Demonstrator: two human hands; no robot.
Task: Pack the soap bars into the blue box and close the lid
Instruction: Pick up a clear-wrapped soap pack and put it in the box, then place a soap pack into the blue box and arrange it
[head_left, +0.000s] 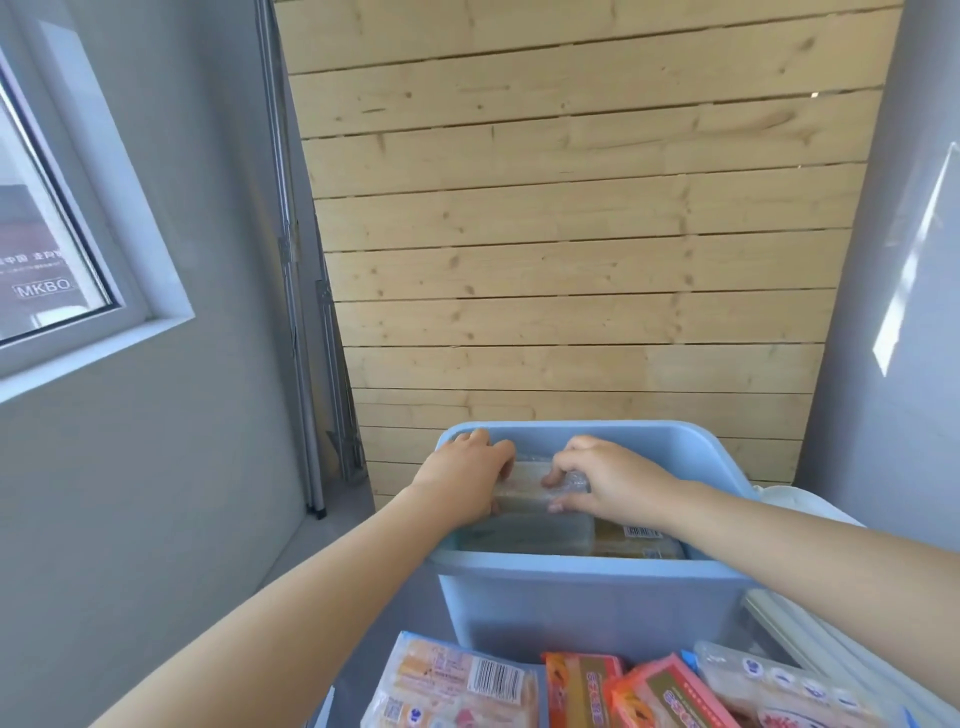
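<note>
Inside the blue box (587, 597), both hands grip one clear-wrapped soap pack (530, 486): left hand (467, 475) at its left end, right hand (602, 480) pinching its right. Packs beneath it are dim. Nearer than the box, more soap packs (457, 686) are cut off. Behind the box, a plank wall (571, 234).

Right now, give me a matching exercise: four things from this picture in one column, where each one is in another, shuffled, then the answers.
Things:
1. blue box
2. clear-wrapped soap pack
3. orange soap packs
4. window

Places:
A. gripped by both hands, the left hand and the right hand, inside the box
B. on the left wall
C. in front of the wooden slat wall, lid off
D. nearest the camera, outside the box

Pairs: 1-C, 2-A, 3-D, 4-B
</note>
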